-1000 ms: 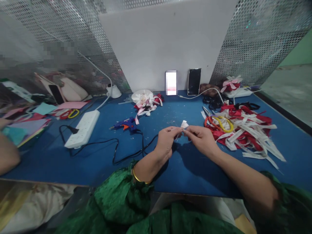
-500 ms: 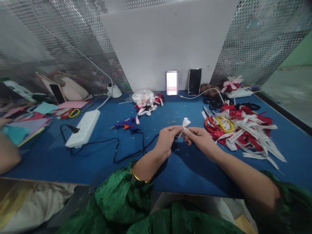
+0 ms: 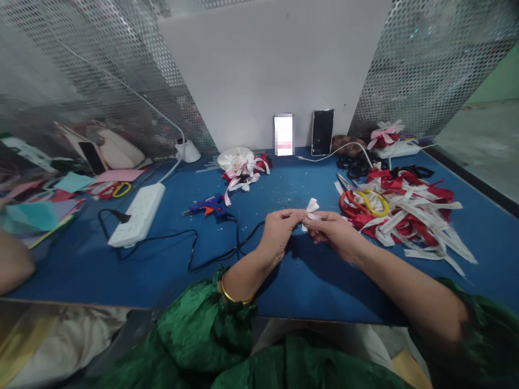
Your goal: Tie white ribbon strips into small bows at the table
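A small piece of white ribbon (image 3: pixel 312 206) is pinched between my two hands above the blue table. My left hand (image 3: pixel 280 229) grips it from the left with thumb and finger. From the right, my right hand (image 3: pixel 333 231) has its fingertips closed on the same ribbon. Its folded upper end sticks up over the fingers, and a short end shows below; the middle is hidden. Right of my hands lies a pile of red and white ribbon strips (image 3: pixel 421 216), with orange-and-yellow-handled scissors (image 3: pixel 373 204) on its near left side.
A blue glue gun (image 3: pixel 208 205) lies to the left, its black cord running to a white power strip (image 3: pixel 138 215). Ribbon bows (image 3: pixel 243 167) sit by a white plate at the back. Two phones (image 3: pixel 323 133) lean on the panel. Another person's arm (image 3: pixel 14 259) is at far left.
The fingers of my right hand have shifted on the ribbon, and its upper end is tilted a little more to the right. Both hands stay in nearly the same place.
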{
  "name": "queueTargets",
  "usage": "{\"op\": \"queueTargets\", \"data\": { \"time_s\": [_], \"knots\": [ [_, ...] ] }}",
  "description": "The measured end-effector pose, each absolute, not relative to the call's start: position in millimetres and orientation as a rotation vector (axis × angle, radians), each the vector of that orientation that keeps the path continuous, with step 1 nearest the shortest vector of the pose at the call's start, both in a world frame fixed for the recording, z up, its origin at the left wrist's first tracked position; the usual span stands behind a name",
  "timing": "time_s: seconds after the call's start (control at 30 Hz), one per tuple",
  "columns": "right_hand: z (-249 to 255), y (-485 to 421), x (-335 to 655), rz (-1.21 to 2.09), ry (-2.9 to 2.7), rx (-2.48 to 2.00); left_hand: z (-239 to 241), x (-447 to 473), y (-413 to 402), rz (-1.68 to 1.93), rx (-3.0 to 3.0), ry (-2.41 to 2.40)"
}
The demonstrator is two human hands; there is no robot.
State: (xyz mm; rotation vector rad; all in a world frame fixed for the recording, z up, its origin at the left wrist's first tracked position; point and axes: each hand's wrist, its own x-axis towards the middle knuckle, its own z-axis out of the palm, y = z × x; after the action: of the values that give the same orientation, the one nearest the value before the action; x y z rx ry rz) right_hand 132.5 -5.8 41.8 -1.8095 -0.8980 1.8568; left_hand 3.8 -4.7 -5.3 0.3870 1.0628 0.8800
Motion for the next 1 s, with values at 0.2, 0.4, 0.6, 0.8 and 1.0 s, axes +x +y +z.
{"op": "queueTargets", "data": {
  "time_s": [0.2,0.4,0.6,0.8,1.0],
  "knots": [
    [43.3,-4.1,130.6,1.689,-1.284,-1.858,-4.9,1.4,-2.5,0.906,0.385,1.069],
    [47.9,-4.7,129.4,1.782,-1.038,-1.883,-6.8,2.8,-3.1,0.889,0.365,1.046],
    [46.1,-3.9,133.4,1.883,-0.780,-1.849,-3.6,3.8,-3.9,0.935,0.469,1.132],
    [46.3,-3.5,131.6,1.822,-0.943,-1.832,-4.5,3.3,-3.7,0.936,0.530,1.160],
    [47.3,-4.0,130.7,1.723,-1.116,-1.860,-2.6,2.5,-4.1,0.937,0.614,1.139]
  ]
}}
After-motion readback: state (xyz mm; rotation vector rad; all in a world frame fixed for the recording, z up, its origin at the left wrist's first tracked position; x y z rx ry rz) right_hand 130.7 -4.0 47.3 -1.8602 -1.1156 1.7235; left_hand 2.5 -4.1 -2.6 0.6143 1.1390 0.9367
